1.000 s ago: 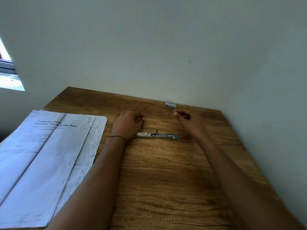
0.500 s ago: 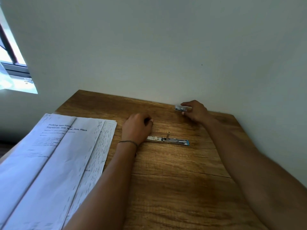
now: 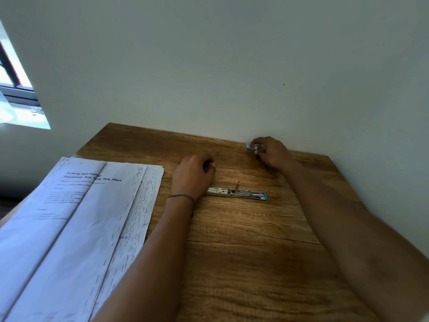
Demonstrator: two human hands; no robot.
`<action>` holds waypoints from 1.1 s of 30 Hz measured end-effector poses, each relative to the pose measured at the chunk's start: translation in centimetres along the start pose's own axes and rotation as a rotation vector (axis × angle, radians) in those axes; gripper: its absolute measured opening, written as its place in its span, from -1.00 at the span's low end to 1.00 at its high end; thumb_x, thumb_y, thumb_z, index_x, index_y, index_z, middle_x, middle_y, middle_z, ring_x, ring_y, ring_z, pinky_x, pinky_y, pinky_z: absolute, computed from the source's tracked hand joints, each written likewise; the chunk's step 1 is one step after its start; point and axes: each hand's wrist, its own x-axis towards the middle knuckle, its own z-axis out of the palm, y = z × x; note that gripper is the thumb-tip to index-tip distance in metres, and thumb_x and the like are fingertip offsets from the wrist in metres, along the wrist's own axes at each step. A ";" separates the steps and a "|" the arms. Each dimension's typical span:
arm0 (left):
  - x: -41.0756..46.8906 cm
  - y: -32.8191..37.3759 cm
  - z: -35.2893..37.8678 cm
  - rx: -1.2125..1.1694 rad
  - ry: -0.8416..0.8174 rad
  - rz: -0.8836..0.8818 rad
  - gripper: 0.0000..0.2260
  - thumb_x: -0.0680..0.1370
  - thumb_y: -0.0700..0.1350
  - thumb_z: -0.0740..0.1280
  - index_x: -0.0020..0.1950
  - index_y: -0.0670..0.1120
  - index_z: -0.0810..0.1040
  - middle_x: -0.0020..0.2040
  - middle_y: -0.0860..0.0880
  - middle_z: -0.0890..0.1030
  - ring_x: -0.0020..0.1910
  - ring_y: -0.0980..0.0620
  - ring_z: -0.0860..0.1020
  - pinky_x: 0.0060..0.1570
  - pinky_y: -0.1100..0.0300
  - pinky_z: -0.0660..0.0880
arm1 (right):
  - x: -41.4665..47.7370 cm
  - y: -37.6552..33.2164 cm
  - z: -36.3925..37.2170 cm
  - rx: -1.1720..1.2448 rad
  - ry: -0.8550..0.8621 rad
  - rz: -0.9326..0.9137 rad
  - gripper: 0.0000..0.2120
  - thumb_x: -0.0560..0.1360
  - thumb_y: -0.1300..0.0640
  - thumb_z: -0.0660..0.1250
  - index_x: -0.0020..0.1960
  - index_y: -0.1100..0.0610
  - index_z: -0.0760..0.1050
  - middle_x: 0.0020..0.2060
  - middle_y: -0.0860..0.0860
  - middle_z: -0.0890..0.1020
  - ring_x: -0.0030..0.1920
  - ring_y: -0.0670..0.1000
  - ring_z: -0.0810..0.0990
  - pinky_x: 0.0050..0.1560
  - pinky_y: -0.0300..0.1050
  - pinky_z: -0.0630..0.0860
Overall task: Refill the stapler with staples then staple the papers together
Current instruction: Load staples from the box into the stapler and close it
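Staples (image 3: 251, 148) upper right, pinched by right hand (image 3: 271, 154) | stapler (image 3: 236, 194) lies open lower left of them, long axis left-right | left hand (image 3: 193, 175) fisted, empty, at its left end

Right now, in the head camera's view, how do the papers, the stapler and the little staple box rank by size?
1. papers, by far the largest, though nearest the camera.
2. stapler, opened flat.
3. staple box, smallest; farthest away and partly covered by the right hand.
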 end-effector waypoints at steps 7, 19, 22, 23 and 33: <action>-0.1 0.0 0.0 -0.013 0.013 0.006 -0.80 0.62 -0.05 0.32 0.20 0.04 0.65 0.05 0.03 0.69 0.13 -0.02 0.57 0.29 -0.11 0.46 | -0.2 -0.5 0.3 -0.004 0.047 0.020 -0.75 0.61 0.19 0.33 0.28 0.05 0.56 0.23 0.17 0.62 0.26 0.21 0.51 0.20 0.13 0.55; -0.2 0.1 0.1 -0.002 0.030 0.028 -0.81 0.61 -0.07 0.32 0.18 0.02 0.66 -0.01 0.01 0.70 0.07 -0.05 0.59 0.22 -0.07 0.48 | -6.5 -2.9 -3.0 0.261 0.166 -0.143 -0.75 0.64 0.18 0.31 0.30 0.10 0.54 0.25 0.07 0.57 0.14 0.02 0.59 0.09 -0.20 0.51; -0.3 0.1 0.1 -0.015 0.060 0.050 -0.80 0.62 -0.06 0.31 0.18 0.01 0.67 -0.02 0.00 0.71 0.02 -0.04 0.61 0.01 0.09 0.48 | -10.0 -3.1 -3.0 0.298 0.154 -0.153 -0.75 0.63 0.14 0.33 0.31 0.04 0.54 0.26 0.03 0.59 0.13 -0.05 0.57 0.00 -0.36 0.47; -0.3 0.1 0.1 -0.027 0.081 0.058 -0.80 0.62 -0.05 0.30 0.17 0.01 0.67 -0.03 0.01 0.72 -0.02 -0.03 0.63 -0.08 0.14 0.47 | -11.1 -3.1 -2.8 0.319 0.150 -0.146 -0.74 0.63 0.14 0.33 0.30 0.02 0.54 0.26 0.03 0.59 0.12 -0.05 0.57 -0.02 -0.38 0.46; -3.3 1.5 -2.2 -0.113 0.237 0.063 -0.71 0.69 0.00 0.20 -0.11 -0.10 0.59 -0.23 -0.04 0.64 -0.22 -0.03 0.59 -0.18 -0.08 0.57 | -20.2 -4.7 -0.1 0.435 0.058 -0.218 -0.73 0.63 0.06 0.30 0.32 -0.12 0.51 0.25 -0.19 0.53 0.12 -0.30 0.48 0.09 -0.38 0.42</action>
